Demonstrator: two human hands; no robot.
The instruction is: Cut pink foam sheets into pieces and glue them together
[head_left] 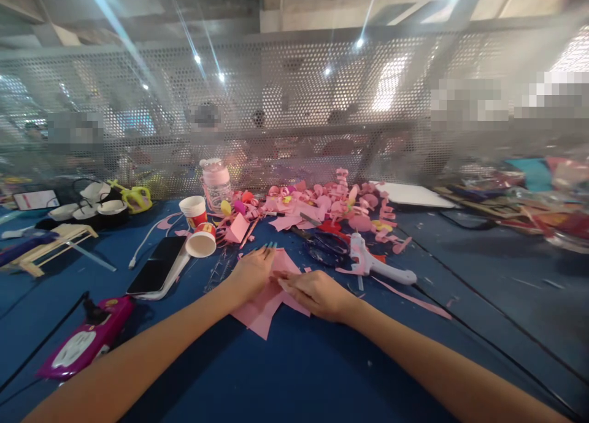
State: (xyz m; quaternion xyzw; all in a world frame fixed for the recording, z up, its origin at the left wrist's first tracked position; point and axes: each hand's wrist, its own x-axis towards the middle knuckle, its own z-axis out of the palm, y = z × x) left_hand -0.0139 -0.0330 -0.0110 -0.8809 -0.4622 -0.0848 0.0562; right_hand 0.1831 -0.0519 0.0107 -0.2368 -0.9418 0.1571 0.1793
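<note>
A folded piece of pink paper [260, 312] lies on the blue table under both of my hands. My left hand [252, 273] presses on its upper left part, fingers together and pointing away, with blue-green nails showing. From the right, my right hand [317, 293] holds the paper near its middle, the fingers bent together and almost touching my left hand. The paper's lower corners stick out below the hands. Just beyond, a heap of pink paper pieces [322, 202] spreads across the table. Dark-handled scissors [327, 248] and a white glue gun [384, 268] lie to the right of my hands.
Left of my hands are a phone [159, 265], two paper cups [201, 240] and a magenta power strip [87, 340]. A pink-lidded bottle [215, 181] stands before a perforated metal screen [294, 104]. Black cables [478, 300] cross the right side. A wooden frame [55, 248] lies far left.
</note>
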